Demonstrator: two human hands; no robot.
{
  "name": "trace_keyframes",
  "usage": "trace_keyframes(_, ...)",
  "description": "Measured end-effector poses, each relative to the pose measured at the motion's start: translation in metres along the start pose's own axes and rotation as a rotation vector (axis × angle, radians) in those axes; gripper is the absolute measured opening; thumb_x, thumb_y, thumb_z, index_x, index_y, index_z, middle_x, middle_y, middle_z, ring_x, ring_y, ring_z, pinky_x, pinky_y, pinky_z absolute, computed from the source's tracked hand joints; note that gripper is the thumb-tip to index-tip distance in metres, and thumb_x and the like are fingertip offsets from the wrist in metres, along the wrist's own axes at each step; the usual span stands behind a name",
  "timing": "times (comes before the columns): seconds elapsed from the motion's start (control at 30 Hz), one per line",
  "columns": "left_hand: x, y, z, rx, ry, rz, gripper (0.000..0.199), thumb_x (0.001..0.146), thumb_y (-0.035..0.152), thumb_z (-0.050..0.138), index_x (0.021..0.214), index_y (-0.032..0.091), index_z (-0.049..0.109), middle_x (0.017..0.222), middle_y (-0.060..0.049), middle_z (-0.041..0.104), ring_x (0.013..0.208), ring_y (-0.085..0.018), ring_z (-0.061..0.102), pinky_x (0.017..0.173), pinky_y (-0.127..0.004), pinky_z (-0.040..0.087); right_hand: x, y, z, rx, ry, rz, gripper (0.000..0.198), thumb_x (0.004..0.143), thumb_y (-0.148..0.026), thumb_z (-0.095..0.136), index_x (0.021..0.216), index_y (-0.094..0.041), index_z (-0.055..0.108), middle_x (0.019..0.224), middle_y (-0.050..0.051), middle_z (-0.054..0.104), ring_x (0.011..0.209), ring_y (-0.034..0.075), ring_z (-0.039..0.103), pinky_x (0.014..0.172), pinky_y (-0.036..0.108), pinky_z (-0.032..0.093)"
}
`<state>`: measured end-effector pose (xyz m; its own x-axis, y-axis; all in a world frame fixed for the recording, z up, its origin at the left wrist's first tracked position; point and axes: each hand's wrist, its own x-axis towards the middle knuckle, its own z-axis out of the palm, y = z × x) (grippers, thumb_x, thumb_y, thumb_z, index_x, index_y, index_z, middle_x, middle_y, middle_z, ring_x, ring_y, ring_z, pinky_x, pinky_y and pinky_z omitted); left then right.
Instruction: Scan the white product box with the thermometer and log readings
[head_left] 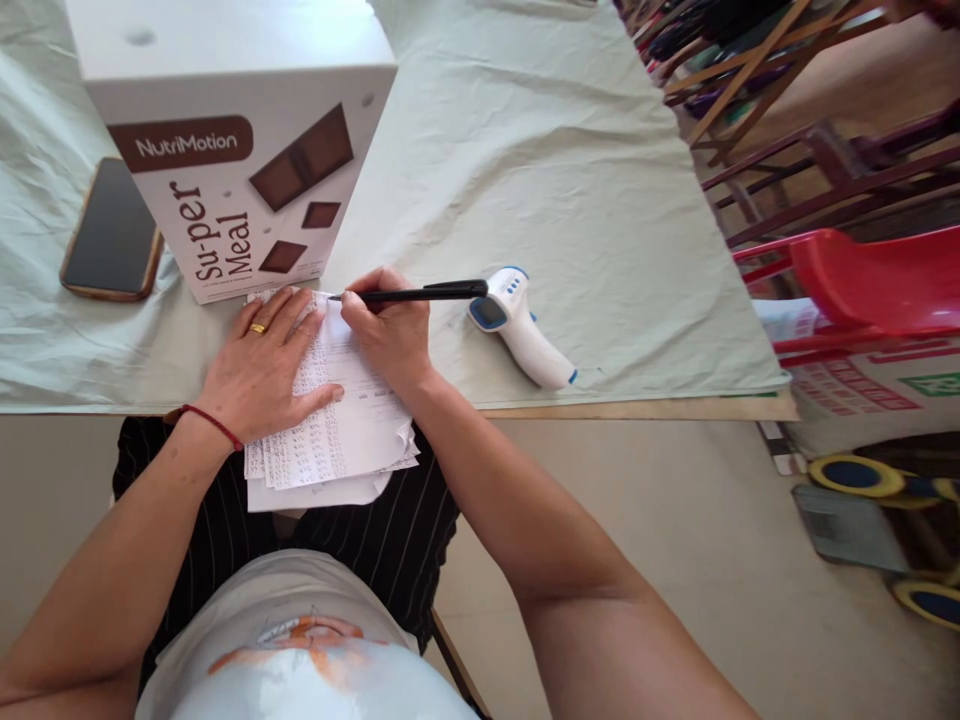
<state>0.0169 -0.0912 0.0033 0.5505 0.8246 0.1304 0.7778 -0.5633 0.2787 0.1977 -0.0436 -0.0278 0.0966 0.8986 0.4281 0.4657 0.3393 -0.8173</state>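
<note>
My left hand (270,365) lies flat with spread fingers on a stack of handwritten papers (341,425). The stack hangs partly over the table's front edge. A black pen (420,292) is gripped in my right hand (394,335), its tip at the top of the upper sheet. The pen's back end reaches toward a white and blue infrared thermometer (521,325) lying to the right. Right behind the papers stands a tall white box (225,190) with chocolate pieces printed on it.
A smartphone (112,230) lies left of the box on the pale green tablecloth (510,150). Off the table's right side are a red plastic chair (885,280), wooden frames and a printed sack (862,390). A scale-like device with yellow-rimmed pads (855,475) is on the floor.
</note>
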Motion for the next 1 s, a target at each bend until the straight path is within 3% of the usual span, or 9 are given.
trace_keyframes(1.0, 0.0013, 0.0006, 0.0001, -0.044, 0.002, -0.014, 0.081, 0.093, 0.053, 0.069, 0.159, 0.012, 0.043, 0.169, -0.022, 0.040, 0.159, -0.041, 0.034, 0.131, -0.060, 0.025, 0.0007, -0.0015, -0.0001, -0.006, -0.012, 0.086, 0.012, 0.082, -0.019, 0.058, 0.072, -0.025, 0.054, 0.065, -0.006, 0.056, 0.066, 0.014, 0.054, 0.068, 0.030, 0.052)
